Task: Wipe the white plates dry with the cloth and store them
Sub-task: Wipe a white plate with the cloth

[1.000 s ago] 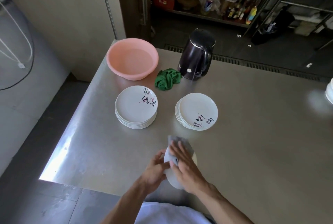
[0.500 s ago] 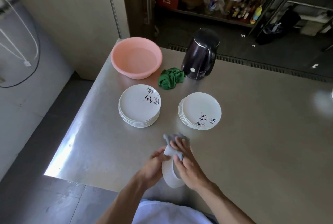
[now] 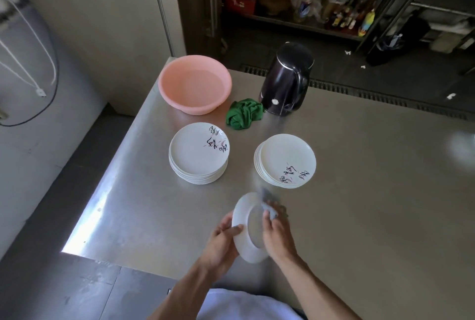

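Observation:
My left hand [image 3: 223, 245] grips the left rim of a white plate [image 3: 245, 227], which is held tilted above the near part of the steel table [image 3: 359, 204], its underside facing me. My right hand [image 3: 276, 233] holds a grey cloth [image 3: 270, 205] against the plate's right side. Two stacks of white plates with painted marks stand further back: a left stack [image 3: 199, 152] and a right stack [image 3: 285, 160].
A pink basin [image 3: 195, 84] sits at the table's far left corner. A crumpled green cloth [image 3: 244, 114] lies beside a dark kettle [image 3: 286, 83]. The table's left and near edges drop to the floor. Shelves with bottles stand beyond the table.
The plate has turned in my hands so its underside now shows. The cloth has shifted from the plate's top to its right side. The camera view shifted slightly.

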Demonstrator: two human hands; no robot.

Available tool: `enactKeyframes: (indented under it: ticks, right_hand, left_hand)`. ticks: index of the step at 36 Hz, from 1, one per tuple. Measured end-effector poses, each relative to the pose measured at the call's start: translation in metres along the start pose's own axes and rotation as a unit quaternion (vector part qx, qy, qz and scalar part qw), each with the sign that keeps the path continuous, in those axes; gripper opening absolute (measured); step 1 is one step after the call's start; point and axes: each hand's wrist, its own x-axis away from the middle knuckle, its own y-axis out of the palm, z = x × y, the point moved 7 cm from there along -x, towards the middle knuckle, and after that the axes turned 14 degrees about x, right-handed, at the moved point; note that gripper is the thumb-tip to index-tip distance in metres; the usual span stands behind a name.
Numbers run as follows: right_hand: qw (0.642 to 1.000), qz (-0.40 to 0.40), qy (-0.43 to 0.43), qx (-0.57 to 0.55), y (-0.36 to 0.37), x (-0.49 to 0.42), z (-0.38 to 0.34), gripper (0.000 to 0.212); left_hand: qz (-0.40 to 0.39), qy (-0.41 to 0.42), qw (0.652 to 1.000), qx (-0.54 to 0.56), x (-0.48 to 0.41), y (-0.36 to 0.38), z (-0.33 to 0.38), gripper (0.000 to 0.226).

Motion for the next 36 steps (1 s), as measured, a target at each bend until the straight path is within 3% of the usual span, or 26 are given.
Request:
enactKeyframes:
  ticks: [1, 3, 6, 8, 10, 12, 15, 16, 18, 21, 23, 25, 29, 31, 36]
  right_hand:
    - [0.999, -0.007, 0.039, -0.001, -0.001, -0.003, 0.003, 0.046]
    - [0.999, -0.018, 0.030, -0.027, 0.001, -0.002, -0.002, 0.047]
    - [0.993, -0.016, -0.086, -0.075, 0.001, 0.013, -0.029, 0.051]
    - [0.978, -0.007, -0.202, -0.044, -0.002, 0.027, -0.046, 0.052]
    - [0.966, 0.010, -0.258, -0.010, -0.004, 0.033, -0.046, 0.052]
    - [0.979, 0.031, -0.202, -0.006, -0.004, 0.025, -0.029, 0.049]
    - [1.000, -0.021, -0.019, -0.002, 0.005, 0.011, 0.007, 0.052]
    - [0.999, -0.024, -0.022, 0.005, 0.006, 0.012, 0.009, 0.053]
    - [0.993, 0.012, -0.116, 0.009, -0.001, 0.020, -0.006, 0.052]
    - [0.954, 0.014, -0.293, 0.067, -0.004, 0.040, -0.036, 0.054]
    - [0.937, 0.022, -0.332, 0.102, -0.005, 0.042, -0.042, 0.053]
    - [0.948, 0.062, -0.297, 0.098, -0.010, 0.032, -0.036, 0.051]
    - [0.999, 0.029, -0.019, -0.024, -0.012, 0.003, -0.004, 0.050]
    - [0.999, 0.020, 0.010, -0.047, -0.013, -0.002, -0.003, 0.050]
    - [0.966, 0.015, -0.255, 0.032, -0.010, 0.014, -0.046, 0.049]
  left_hand:
    - [0.009, 0.003, 1.000, 0.002, -0.002, -0.001, 0.002, 0.040]
    - [0.015, 0.006, 1.000, -0.027, -0.004, 0.003, 0.008, 0.040]
    - [-0.023, 0.006, 0.994, -0.104, -0.004, 0.013, 0.014, 0.042]
    - [-0.048, 0.005, 0.987, -0.153, -0.003, 0.016, 0.015, 0.039]
    - [-0.050, 0.001, 0.985, -0.165, -0.003, 0.012, 0.014, 0.036]
    - [-0.061, -0.002, 0.985, -0.164, -0.003, 0.009, 0.013, 0.039]
    - [-0.053, -0.012, 0.985, -0.166, -0.004, 0.007, 0.011, 0.041]
    - [-0.046, -0.017, 0.985, -0.166, -0.005, 0.006, 0.011, 0.041]
    - [-0.043, -0.024, 0.983, -0.175, -0.007, 0.006, 0.011, 0.043]
    - [-0.040, -0.028, 0.976, -0.211, -0.010, 0.008, 0.011, 0.039]
    - [-0.039, -0.027, 0.973, -0.226, -0.013, 0.009, 0.012, 0.031]
    - [-0.048, -0.023, 0.978, -0.200, -0.014, 0.012, 0.011, 0.031]
    - [-0.021, -0.033, 0.998, -0.057, -0.015, 0.010, -0.001, 0.052]
    - [0.001, -0.039, 0.997, -0.071, -0.016, 0.007, -0.003, 0.055]
    - [-0.020, -0.052, 0.978, -0.200, -0.013, 0.013, 0.002, 0.044]
